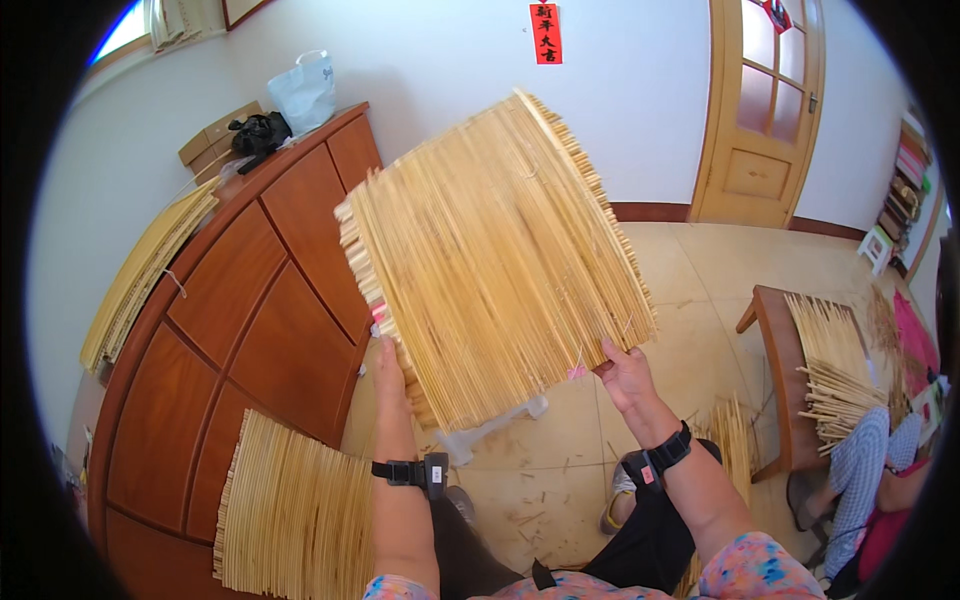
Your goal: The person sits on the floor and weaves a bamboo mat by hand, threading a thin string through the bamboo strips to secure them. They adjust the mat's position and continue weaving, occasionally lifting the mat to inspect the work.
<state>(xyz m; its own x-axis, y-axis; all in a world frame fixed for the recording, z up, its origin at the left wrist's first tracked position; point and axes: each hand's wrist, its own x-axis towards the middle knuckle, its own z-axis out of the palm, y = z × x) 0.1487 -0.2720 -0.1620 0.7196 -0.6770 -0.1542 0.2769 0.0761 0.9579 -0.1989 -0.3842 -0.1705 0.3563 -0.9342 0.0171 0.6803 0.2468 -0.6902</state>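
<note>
A thick stack of straw-coloured stalk mats [500, 260] is lifted in front of me, tilted, with stalk ends jutting along its left and right edges. My left hand [389, 372] is closed on its lower left edge, close to a pink tie; most of those fingers are hidden behind the stack. At the lower right corner, my right hand [624, 374] grips the edge with the thumb on the near face. Another pink bit shows just left of that thumb. Both wrists wear black straps with small devices.
A similar mat [295, 510] leans by the reddish-brown cabinet [240, 330] on the left. More mats [150, 275] lie on the cabinet top beside bags. On the right, a wooden bench [785, 370] carries loose stalks, near a seated person. Stalk scraps litter the tiled floor.
</note>
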